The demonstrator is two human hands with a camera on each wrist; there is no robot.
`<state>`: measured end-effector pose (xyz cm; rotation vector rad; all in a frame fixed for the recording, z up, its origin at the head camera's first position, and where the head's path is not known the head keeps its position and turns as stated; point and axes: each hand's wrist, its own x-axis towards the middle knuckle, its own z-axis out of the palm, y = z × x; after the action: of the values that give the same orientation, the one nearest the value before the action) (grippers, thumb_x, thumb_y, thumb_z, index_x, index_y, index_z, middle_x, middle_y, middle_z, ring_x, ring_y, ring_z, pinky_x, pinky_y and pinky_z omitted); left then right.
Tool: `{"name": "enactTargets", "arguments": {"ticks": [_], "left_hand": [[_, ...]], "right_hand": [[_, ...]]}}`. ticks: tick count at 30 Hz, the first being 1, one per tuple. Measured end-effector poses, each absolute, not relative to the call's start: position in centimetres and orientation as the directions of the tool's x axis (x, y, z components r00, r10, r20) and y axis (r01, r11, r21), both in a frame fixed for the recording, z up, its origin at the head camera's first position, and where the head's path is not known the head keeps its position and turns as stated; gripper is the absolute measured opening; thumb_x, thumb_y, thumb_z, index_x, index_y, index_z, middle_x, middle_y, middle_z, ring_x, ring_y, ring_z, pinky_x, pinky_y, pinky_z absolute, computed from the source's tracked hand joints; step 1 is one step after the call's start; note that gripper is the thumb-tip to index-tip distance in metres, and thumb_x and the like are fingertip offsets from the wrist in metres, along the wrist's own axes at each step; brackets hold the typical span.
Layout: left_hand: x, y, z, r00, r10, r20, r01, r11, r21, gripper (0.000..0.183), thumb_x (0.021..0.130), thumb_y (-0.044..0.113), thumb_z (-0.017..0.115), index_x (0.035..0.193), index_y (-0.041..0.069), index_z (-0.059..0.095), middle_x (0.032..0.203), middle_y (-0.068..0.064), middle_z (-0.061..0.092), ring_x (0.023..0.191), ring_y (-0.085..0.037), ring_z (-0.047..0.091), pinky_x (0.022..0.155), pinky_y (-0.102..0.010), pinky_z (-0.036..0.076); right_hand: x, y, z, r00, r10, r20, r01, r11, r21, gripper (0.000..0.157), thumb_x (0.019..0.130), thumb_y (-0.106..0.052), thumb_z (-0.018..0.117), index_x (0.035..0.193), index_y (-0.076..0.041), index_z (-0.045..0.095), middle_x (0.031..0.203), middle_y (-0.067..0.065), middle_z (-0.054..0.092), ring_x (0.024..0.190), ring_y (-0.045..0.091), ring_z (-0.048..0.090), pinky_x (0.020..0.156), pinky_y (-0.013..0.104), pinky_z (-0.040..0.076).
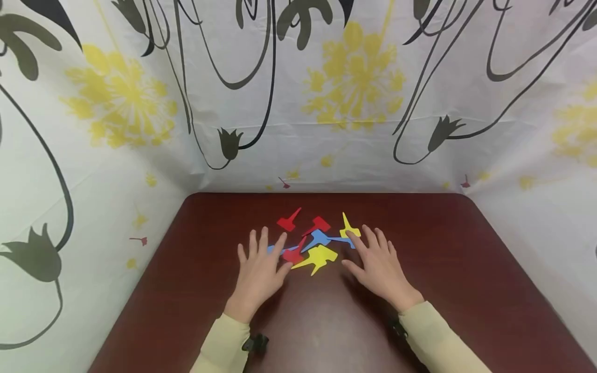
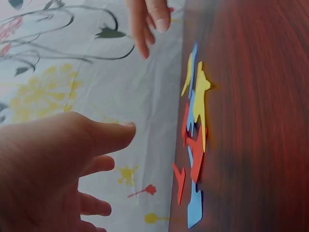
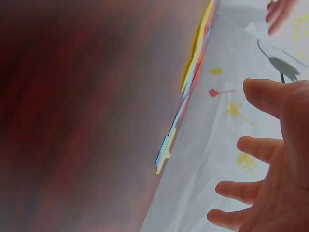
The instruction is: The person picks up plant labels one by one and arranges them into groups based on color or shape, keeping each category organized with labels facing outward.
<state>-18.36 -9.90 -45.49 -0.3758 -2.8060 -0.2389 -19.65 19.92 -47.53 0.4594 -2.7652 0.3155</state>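
Observation:
Several flat T-shaped plant labels lie in a loose cluster on the table. At the back left is a red label (image 1: 287, 224), with another red label (image 1: 321, 224) to its right. A blue label (image 1: 318, 238) sits mid-cluster, and yellow labels (image 1: 322, 255) seem to overlap at the front. My left hand (image 1: 258, 274) hovers by the left side, fingers spread, partly hiding a blue label (image 2: 195, 210). On the other side my right hand (image 1: 383, 267), also spread, is close to a yellow label (image 1: 350, 232) and a blue one. Neither hand holds anything.
The dark red-brown table (image 1: 317, 321) has rounded far corners. A white cloth (image 1: 298, 103) printed with flowers hangs behind it and along both sides. Dark wrist straps (image 1: 255, 343) show at the sleeve cuffs.

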Motion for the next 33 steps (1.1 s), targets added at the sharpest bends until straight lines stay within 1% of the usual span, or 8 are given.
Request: {"name": "enactTargets", "arguments": {"ticks": [3,10,16,19,23,27,31,33], "left_hand": [[-19.1,-9.7,-45.3,-0.916,0.262,0.304,0.311,0.942,0.124,0.076,0.076,0.052,0.064,0.141,0.027,0.034,0.141,-0.017,0.031,0.129,-0.043,0.020,0.095,-0.068,0.018],[-21.0,-9.4,-45.4,-0.907,0.295,0.302,0.344,0.931,0.123,0.069,0.076,0.044,0.068,0.136,0.022,0.043,0.130,-0.014,0.046,0.122,-0.039,0.035,0.091,-0.062,0.032],[-22.7,-9.5,-46.5,-0.886,0.332,0.324,0.395,0.906,0.152,0.060,0.077,0.038,0.068,0.131,0.018,0.049,0.120,-0.010,0.054,0.110,-0.029,0.047,0.085,-0.051,0.044],[-23.6,-9.3,-47.1,-0.885,0.335,0.324,0.405,0.897,0.179,0.053,0.076,0.036,0.070,0.124,0.018,0.056,0.113,-0.006,0.058,0.101,-0.023,0.052,0.080,-0.044,0.047],[-24.6,-8.8,-47.6,-0.893,0.343,0.293,0.407,0.892,0.195,0.043,0.075,0.035,0.072,0.114,0.019,0.063,0.106,-0.002,0.060,0.091,-0.018,0.052,0.074,-0.037,0.049],[-25.4,-8.5,-47.9,-0.900,0.359,0.246,0.410,0.890,0.200,0.037,0.075,0.034,0.073,0.107,0.019,0.066,0.097,0.000,0.059,0.082,-0.014,0.049,0.068,-0.033,0.050],[-26.2,-7.9,-48.2,-0.901,0.377,0.212,0.418,0.886,0.200,0.026,0.074,0.033,0.074,0.095,0.018,0.068,0.082,0.003,0.054,0.073,-0.012,0.045,0.060,-0.027,0.047],[-26.6,-7.5,-48.3,-0.899,0.386,0.207,0.425,0.884,0.197,0.022,0.074,0.033,0.073,0.090,0.019,0.068,0.078,0.004,0.052,0.069,-0.012,0.044,0.057,-0.026,0.045]], "right_hand": [[-20.0,19.7,-47.5,-0.892,-0.305,0.334,-0.368,0.918,-0.144,0.075,0.075,-0.058,0.062,0.140,-0.032,0.035,0.142,0.014,0.028,0.127,0.041,0.022,0.090,0.067,0.027],[-21.5,19.4,-46.8,-0.876,-0.381,0.295,-0.419,0.905,-0.075,0.072,0.076,-0.051,0.066,0.138,-0.027,0.039,0.141,0.015,0.031,0.127,0.041,0.024,0.089,0.063,0.033],[-22.1,19.6,-47.0,-0.869,-0.421,0.259,-0.444,0.895,-0.034,0.067,0.078,-0.047,0.065,0.136,-0.024,0.042,0.138,0.015,0.034,0.127,0.040,0.026,0.086,0.059,0.038],[-22.1,19.6,-47.4,-0.859,-0.451,0.242,-0.468,0.883,-0.016,0.064,0.078,-0.045,0.065,0.134,-0.022,0.045,0.136,0.016,0.036,0.125,0.039,0.028,0.084,0.057,0.041],[-21.9,19.2,-48.0,-0.828,-0.510,0.233,-0.523,0.853,0.009,0.059,0.079,-0.041,0.066,0.131,-0.021,0.047,0.133,0.015,0.040,0.123,0.039,0.032,0.081,0.056,0.043],[-21.8,18.5,-48.3,-0.790,-0.565,0.238,-0.575,0.817,0.033,0.056,0.079,-0.036,0.067,0.130,-0.023,0.049,0.130,0.013,0.042,0.121,0.039,0.035,0.079,0.054,0.044],[-22.1,18.2,-48.4,-0.765,-0.593,0.252,-0.597,0.799,0.068,0.056,0.077,-0.036,0.068,0.129,-0.022,0.051,0.127,0.012,0.046,0.117,0.034,0.039,0.080,0.052,0.044],[-22.2,18.2,-48.2,-0.760,-0.595,0.260,-0.596,0.798,0.086,0.056,0.076,-0.037,0.069,0.128,-0.021,0.053,0.125,0.011,0.047,0.117,0.033,0.039,0.082,0.052,0.043]]}}
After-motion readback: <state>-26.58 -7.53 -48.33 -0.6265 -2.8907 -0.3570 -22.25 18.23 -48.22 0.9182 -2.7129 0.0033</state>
